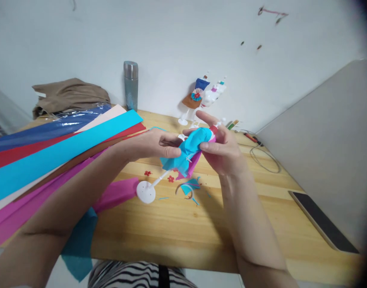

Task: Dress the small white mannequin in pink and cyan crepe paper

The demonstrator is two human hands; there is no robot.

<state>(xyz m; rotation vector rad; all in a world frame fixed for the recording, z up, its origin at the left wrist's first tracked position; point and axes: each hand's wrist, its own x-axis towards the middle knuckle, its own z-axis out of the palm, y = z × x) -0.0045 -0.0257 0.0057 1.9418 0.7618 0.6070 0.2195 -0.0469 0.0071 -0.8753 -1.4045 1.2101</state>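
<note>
A small white dress-form mannequin on a stand, wrapped in blue and pink crepe paper (188,146), is held tilted above the table. Its round white base (146,192) points down to the left. My left hand (164,143) is closed on the lower part of the blue paper, thumb on top. My right hand (221,146) grips the upper end, with the thumb pressed on the blue paper and the index finger raised. Red trim shows near the neck. Beneath lie red paper flowers (170,179), blue paper scraps (190,186) and a ring-shaped roll (183,192).
Crepe paper sheets (66,152) are stacked at left. Behind stand a flask (131,86), folded brown cloth (71,96) and dressed mannequins (192,100). At right are a cable (263,160), a phone (323,220) and a grey panel (327,132).
</note>
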